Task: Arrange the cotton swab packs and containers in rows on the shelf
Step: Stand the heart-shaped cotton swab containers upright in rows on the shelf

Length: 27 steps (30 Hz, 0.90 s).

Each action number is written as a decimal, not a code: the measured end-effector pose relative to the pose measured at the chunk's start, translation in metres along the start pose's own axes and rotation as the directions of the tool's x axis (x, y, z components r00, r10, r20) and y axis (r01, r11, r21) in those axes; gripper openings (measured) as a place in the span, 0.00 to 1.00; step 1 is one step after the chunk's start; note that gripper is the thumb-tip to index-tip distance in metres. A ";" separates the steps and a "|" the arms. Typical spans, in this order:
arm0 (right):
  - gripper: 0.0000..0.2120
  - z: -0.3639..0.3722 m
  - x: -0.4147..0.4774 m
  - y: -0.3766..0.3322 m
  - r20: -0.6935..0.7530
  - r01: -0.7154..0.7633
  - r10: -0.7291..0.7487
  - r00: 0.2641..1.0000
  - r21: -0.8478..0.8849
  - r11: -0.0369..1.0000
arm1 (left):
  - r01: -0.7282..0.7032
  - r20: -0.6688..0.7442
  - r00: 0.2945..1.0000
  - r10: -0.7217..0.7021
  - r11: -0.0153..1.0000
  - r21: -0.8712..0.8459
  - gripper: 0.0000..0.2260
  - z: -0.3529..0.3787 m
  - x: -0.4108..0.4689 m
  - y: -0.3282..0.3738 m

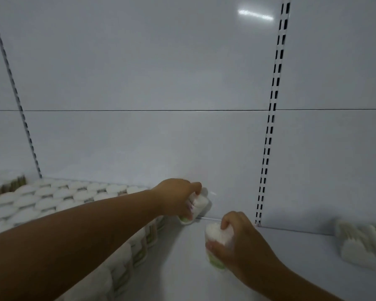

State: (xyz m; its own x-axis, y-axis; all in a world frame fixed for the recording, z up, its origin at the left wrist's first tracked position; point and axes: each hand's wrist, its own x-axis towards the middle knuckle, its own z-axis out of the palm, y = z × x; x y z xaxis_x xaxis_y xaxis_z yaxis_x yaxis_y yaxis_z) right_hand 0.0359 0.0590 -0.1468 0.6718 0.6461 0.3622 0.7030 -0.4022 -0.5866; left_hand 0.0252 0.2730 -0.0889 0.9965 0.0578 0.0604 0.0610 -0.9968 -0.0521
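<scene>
My left hand [175, 197] reaches to the back of the white shelf [182, 268] and grips a cotton swab pack [199, 206], tilted, close to the back wall. My right hand [237, 237] holds a second cotton swab pack [215, 236] upright just above the shelf, nearer to me and to the right of the first. Rows of cotton swab packs [59, 196] with white tops and green labels fill the shelf on the left, partly hidden under my left forearm.
A few more swab packs [363, 244] lie tipped over at the right edge of the shelf. A slotted upright [269, 131] runs down the white back wall on the right, another upright [13, 88] on the left. Bare shelf lies between the rows and the right-hand packs.
</scene>
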 end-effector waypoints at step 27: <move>0.18 0.060 0.031 -0.033 -0.154 0.081 -0.108 0.982 -0.174 0.981 | -0.326 -0.028 0.943 0.333 0.935 0.140 0.15 -0.005 0.006 -0.058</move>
State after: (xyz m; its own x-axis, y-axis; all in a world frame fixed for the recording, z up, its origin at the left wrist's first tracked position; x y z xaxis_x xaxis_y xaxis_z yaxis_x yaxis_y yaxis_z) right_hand 0.0194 0.1313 -0.1601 0.6195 0.5780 0.5312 0.7850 -0.4550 -0.4204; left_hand 0.0275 0.3309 -0.0809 0.9581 -0.2786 0.0672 -0.2596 -0.9430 -0.2083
